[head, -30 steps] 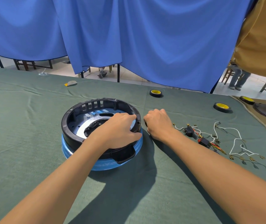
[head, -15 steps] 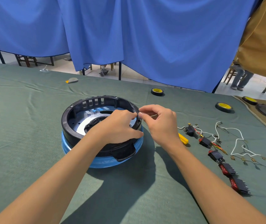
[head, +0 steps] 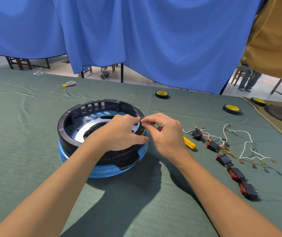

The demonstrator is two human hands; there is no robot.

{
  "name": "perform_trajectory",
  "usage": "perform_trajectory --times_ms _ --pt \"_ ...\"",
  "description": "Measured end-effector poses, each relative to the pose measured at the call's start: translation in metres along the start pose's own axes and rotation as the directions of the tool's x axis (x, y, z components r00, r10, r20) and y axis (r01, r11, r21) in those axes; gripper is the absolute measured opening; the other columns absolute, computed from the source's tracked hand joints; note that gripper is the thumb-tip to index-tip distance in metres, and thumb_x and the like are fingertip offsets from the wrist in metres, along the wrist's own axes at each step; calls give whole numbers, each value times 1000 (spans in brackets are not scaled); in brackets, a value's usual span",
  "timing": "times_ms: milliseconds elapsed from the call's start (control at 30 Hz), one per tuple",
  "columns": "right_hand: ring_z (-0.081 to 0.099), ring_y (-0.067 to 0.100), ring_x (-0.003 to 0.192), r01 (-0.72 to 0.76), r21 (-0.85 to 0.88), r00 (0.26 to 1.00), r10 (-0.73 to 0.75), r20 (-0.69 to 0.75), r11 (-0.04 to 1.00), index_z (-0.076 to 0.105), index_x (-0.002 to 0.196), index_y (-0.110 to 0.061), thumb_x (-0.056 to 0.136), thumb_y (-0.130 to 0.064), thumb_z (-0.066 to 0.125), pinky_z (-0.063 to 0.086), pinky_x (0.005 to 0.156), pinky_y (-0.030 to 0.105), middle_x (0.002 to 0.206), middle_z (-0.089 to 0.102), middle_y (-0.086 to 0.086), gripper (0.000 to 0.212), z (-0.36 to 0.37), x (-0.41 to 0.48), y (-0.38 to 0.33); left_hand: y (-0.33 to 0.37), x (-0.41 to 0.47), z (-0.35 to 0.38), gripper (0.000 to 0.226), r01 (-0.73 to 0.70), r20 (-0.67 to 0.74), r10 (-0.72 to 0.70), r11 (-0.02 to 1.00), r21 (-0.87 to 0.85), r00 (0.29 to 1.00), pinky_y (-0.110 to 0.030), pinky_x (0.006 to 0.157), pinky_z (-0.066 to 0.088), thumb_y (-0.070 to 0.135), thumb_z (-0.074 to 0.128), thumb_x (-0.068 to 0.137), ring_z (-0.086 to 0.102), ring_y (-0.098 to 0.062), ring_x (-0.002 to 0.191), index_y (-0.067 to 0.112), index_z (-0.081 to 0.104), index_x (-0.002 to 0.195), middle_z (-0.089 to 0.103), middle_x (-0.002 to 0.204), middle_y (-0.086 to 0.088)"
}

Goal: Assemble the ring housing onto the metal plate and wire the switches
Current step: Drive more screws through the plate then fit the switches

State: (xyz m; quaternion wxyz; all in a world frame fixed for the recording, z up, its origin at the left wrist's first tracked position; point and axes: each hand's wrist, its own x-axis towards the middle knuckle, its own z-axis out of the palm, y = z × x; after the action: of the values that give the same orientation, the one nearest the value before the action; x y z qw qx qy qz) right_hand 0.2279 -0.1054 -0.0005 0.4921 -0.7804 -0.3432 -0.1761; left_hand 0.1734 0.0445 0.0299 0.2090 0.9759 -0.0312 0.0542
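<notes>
One ring housing [head: 63, 129], rim gripped by left hand [head: 119, 132], right hand [head: 167, 134] pinching small part [head: 141, 122] beside

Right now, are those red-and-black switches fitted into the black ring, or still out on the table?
Still out: the switches lie on the green cloth right of the ring housing, apart from it.

view: your one head-worn wide-angle camera | faces: forward and down across the desk [head: 34, 151] | nearness: close, your left hand [head: 119, 132] and right hand [head: 167, 134] meet mid-frame at the black ring [head: 64, 127] | reach: desk runs to the blue curtain [head: 154, 40] filling the top of frame
</notes>
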Motion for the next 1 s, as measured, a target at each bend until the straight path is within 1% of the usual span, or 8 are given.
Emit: perform_trajectory --times_ms 267,433,567,700,767,867,933,1000 --pt "59 -3 85 40 1 999 -40 9 999 77 94 -12 87 -4 66 43 67 7 92 66 -10 15 1 -2 5 -1 0 0 50 11 13 -11 1000 -28 1000 -43 91 50 54 64 85 61 -20 111 22 60 124 66 117 -2" --pt "58 4 90 67 -68 997 -68 -24 995 76 93 -12 82 2 56 44 65 8 98 60 -11 27 5 -9 9 -3 1 1 70 10 15 -9 999 -38 1000 -35 98 47 53 64 86 51 -18 128 18 47 143 56 139 -4" --pt "58 7 90 157 -150 986 -163 -31 976 76 95 -11 80 -4 54 42 66 9 105 61 -3 28 3 -11 9 -4 2 2 73 12 20 -12 999 -38 1000 -36 101 45 55 63 86 47 -18 133 17 44 146 53 143 -4" --pt "60 11 92 160 -169 987 -163 -7 973 75 95 -11 81 -7 52 48 63 20 107 61 -2 27 1 -11 6 -2 0 2 74 25 22 -25 1000 2 999 -38 105 43 56 61 86 47 -20 133 17 42 147 53 144 -4" --pt "61 14 91 136 -197 985 -154 -77 971 74 97 -10 81 -5 54 52 66 26 105 63 0 26 -5 -7 8 0 -1 2 68 27 -4 -27 999 37 1000 -40 101 45 55 62 86 52 -21 125 18 48 141 60 134 -4" --pt "58 22 101 -91 -426 988 28 -152 900 71 104 -15 85 -10 56 50 78 35 107 65 1 25 -25 5 23 2 -3 3 75 38 -49 -35 998 58 998 -45 93 50 50 63 87 58 -25 110 19 31 147 65 119 -6" --pt "53 24 111 -213 -594 971 235 -42 776 65 115 -20 88 -21 56 45 88 36 115 64 1 28 -40 7 37 4 -4 5 88 35 -75 -28 996 87 997 -47 88 52 49 63 88 59 -26 105 25 8 153 66 115 -8" --pt "52 28 114 -244 -677 922 382 59 695 59 123 -20 89 -26 55 42 94 38 118 63 3 35 -46 4 46 6 -6 6 86 15 -124 5 988 156 992 -46 86 52 50 60 89 58 -26 105 26 6 152 65 116 -5"
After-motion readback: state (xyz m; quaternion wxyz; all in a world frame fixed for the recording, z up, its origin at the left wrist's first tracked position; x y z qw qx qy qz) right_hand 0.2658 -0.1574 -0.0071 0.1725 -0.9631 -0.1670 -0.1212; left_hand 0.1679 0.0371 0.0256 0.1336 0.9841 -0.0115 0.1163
